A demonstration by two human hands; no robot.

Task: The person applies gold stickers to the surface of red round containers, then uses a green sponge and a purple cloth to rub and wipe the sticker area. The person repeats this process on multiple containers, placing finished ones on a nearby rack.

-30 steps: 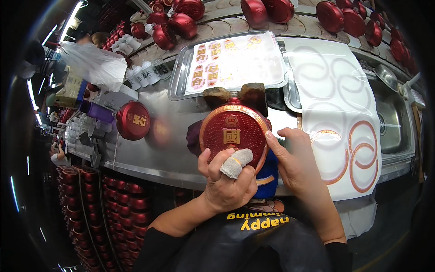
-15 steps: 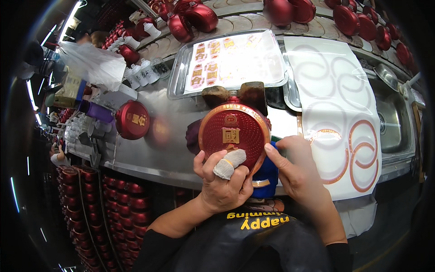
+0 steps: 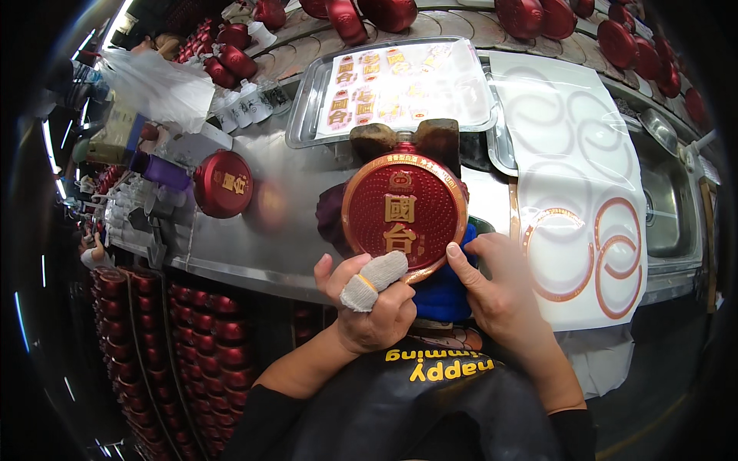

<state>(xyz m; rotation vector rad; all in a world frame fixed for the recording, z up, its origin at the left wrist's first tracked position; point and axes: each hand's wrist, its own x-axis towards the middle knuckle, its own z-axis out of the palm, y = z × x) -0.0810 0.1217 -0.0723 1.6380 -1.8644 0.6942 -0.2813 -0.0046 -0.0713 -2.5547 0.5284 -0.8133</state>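
Observation:
A round red flask-shaped bottle (image 3: 403, 211) with a gold rim and gold characters lies face up on a steel counter (image 3: 277, 223), its neck between two brown blocks (image 3: 370, 140). My left hand (image 3: 369, 303) grips its lower left edge; the thumb wears a white cloth wrap with a yellow band and presses the rim. My right hand (image 3: 492, 288) holds the lower right edge, thumb on the gold band, over a blue cloth (image 3: 442, 296).
A steel tray (image 3: 307, 100) with sheets of gold labels lies behind the bottle. A white sheet with red-gold arc stickers (image 3: 584, 200) lies at right beside a sink (image 3: 669, 207). Another red bottle (image 3: 223, 183) stands at left. Several red bottles fill racks below (image 3: 192, 330) and the back.
My left thumb has slid along the bottle's lower rim, and my right thumb now sits on the gold band. The bottle stays in place.

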